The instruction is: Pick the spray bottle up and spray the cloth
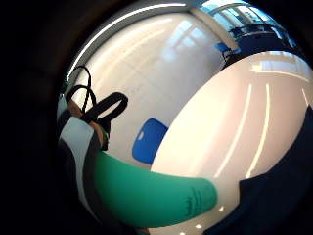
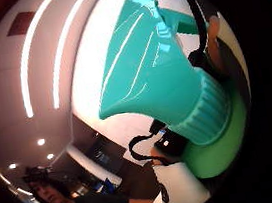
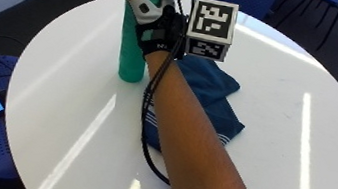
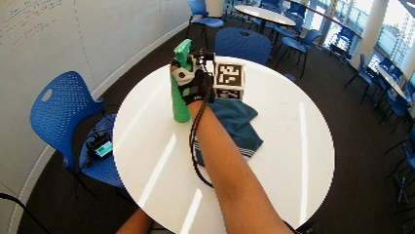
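Gripping the green spray bottle (image 3: pixel 133 43) near its top, my right hand (image 3: pixel 159 27) holds it upright over the round white surface (image 3: pixel 296 144), beside the blue cloth (image 3: pixel 213 93). I note blue chairs (image 4: pixel 62 114) and a whiteboard wall (image 4: pixel 39 44) nearby.

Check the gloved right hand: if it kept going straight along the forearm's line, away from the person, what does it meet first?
Nothing on the table, probably. The right hand grips the spray bottle near its neck. Beyond it lies bare white table, then a blue chair past the far edge. Depth is unclear.
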Motion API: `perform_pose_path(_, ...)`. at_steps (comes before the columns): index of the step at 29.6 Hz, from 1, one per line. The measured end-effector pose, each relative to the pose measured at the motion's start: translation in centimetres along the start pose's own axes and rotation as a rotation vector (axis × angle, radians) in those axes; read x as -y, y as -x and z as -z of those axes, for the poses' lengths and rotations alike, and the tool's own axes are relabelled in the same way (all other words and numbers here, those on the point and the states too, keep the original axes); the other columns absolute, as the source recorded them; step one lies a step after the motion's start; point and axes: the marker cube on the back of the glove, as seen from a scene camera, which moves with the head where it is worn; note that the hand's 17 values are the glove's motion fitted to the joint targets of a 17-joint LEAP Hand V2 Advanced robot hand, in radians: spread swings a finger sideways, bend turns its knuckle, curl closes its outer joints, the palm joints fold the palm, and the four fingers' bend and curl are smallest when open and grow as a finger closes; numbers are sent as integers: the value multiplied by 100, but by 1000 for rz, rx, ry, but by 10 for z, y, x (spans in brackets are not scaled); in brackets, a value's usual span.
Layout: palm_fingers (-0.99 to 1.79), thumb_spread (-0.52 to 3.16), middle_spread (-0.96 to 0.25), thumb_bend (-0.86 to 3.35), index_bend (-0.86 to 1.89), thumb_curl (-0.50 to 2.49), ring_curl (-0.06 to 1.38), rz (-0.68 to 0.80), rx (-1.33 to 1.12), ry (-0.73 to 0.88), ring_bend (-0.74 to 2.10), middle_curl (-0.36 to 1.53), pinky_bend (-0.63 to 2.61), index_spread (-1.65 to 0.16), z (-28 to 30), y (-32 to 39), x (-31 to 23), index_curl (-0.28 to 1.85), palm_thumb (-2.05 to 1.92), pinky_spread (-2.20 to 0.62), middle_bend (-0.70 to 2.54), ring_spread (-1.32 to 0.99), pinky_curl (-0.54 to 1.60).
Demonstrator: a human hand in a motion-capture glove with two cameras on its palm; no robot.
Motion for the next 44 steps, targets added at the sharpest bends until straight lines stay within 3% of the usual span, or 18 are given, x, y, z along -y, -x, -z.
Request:
perform_pose_path(9, 118, 60, -20, -3, 14, 74, 43, -135, 8, 151, 66, 48, 58, -33, -6, -11, -3, 38, 84, -24, 40, -17, 39)
perform_pose_path(16, 102, 71, -18, -3, 19, 70, 40, -200, 9, 197, 55, 46, 33, -34, -5, -18, -9, 41, 83, -9, 38, -17, 34)
perform_pose_path(37, 84, 89, -15, -3, 18, 60, 35, -274, -29, 281, 36, 37, 15, -37, -5, -32, -38, 41, 82, 11, 17, -16, 28)
perform_pose_path(44, 65, 93, -15, -3, 13, 58, 35, -215, 7, 408, 33, 35, 24, -42, 2, -15, -70, 38, 81, 14, 13, -15, 31)
